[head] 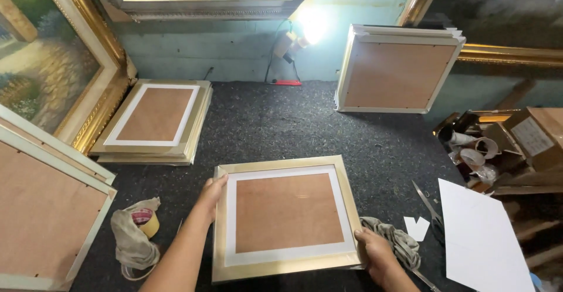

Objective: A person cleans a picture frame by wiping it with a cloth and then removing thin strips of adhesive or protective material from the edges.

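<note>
The gold picture frame [286, 218] is lying face down, near and central on the dark felt table [305, 127]. The left hand [211, 195] is gripping its far-left edge, while the right hand [375, 254] is clasping its near-right corner. The right fingers are tucking under the frame, hidden. A grey cloth [399, 242] is lying just right, partly covered by the right hand.

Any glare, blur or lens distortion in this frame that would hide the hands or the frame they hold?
Head view: the lamp blows out a patch of the back wall; wide-angle bending shows at the edges. The frame, left hand and right hand are evenly lit and sharp, with soft shadows.
</note>
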